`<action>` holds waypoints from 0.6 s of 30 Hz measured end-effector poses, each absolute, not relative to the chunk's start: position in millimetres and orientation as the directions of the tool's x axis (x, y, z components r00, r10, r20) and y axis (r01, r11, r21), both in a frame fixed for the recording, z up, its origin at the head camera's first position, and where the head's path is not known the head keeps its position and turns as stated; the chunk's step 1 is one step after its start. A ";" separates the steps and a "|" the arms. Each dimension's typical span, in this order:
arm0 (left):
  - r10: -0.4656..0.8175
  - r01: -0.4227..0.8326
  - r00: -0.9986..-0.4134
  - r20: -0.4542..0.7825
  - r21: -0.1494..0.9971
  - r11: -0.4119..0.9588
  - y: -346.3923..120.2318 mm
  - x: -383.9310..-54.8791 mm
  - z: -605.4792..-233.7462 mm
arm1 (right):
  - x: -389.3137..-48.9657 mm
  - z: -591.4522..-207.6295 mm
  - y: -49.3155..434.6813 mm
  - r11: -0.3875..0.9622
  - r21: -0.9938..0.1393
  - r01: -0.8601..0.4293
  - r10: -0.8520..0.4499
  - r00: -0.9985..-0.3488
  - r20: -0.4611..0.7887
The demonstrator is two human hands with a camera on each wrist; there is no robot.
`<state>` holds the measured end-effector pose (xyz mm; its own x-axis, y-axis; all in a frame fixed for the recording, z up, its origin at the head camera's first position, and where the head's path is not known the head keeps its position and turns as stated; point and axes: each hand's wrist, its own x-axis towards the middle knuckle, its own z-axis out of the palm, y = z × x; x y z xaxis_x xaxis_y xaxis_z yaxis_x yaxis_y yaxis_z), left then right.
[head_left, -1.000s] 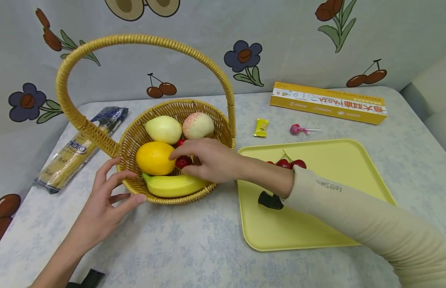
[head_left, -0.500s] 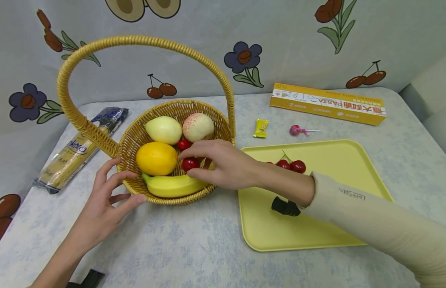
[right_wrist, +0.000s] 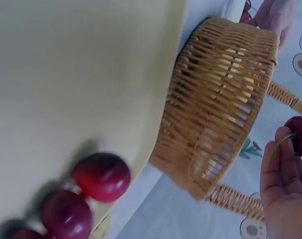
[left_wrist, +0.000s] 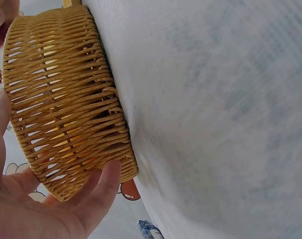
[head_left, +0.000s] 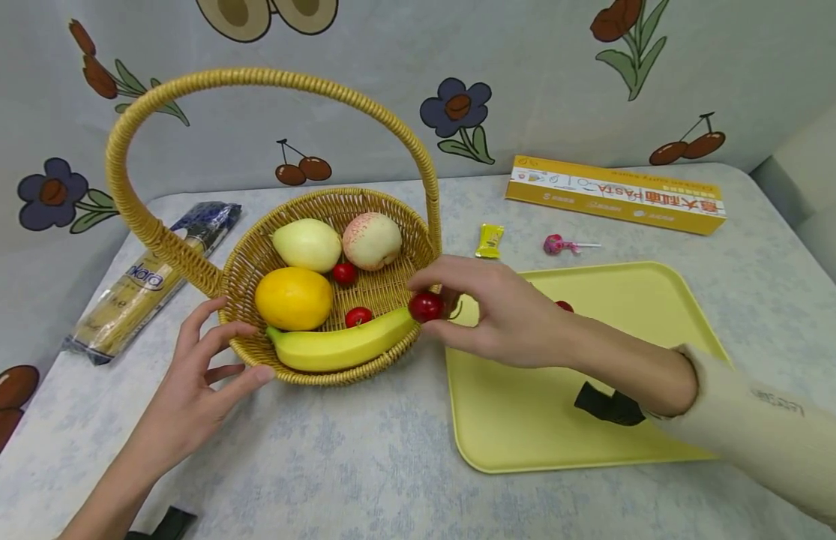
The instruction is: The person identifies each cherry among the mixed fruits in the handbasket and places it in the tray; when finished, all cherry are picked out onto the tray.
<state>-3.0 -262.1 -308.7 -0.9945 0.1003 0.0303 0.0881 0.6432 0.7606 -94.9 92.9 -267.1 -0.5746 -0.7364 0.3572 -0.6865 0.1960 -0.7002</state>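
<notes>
My right hand (head_left: 505, 315) pinches a dark red cherry (head_left: 426, 306) between thumb and fingers, above the right rim of the wicker basket (head_left: 256, 251). Its green stem (right_wrist: 282, 145) shows in the right wrist view. My left hand (head_left: 195, 375) rests with spread fingers against the basket's near-left side; in the left wrist view its fingertips touch the woven wall (left_wrist: 66, 109). Inside the basket lie a banana (head_left: 343, 345), a yellow lemon-like fruit (head_left: 293, 298), a pale green pear-like fruit (head_left: 307, 245), a peach (head_left: 372, 241) and two small red fruits (head_left: 345, 274).
A yellow tray (head_left: 525, 427) right of the basket bears several cherries (right_wrist: 102, 177), mostly hidden by my right hand in the head view. Behind it lie a yellow-wrapped candy (head_left: 489, 241), a lollipop (head_left: 555, 244) and a pasta box (head_left: 616, 195). Bagged spaghetti (head_left: 148, 285) lies left.
My right hand has moved right, from inside the basket to its right rim, carrying the cherry. Two small red fruits in the basket are now uncovered. My left hand has stayed put.
</notes>
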 end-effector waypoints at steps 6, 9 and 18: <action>0.096 0.077 -0.995 0.020 0.759 0.647 -261.6 -2.9 -308.1 | -94.7 -268.7 133.8 0.288 -0.670 -0.684 -0.694 -0.631 0.346; 0.096 0.079 -0.995 0.021 0.756 0.650 -261.3 -2.9 -308.0 | -94.5 -270.5 154.5 0.365 -0.624 -0.691 -0.674 -0.658 0.335; 0.099 0.085 -0.995 0.028 0.754 0.651 -261.3 -2.9 -308.1 | -89.9 -277.9 203.9 0.594 -0.519 -0.614 -0.587 -0.772 0.242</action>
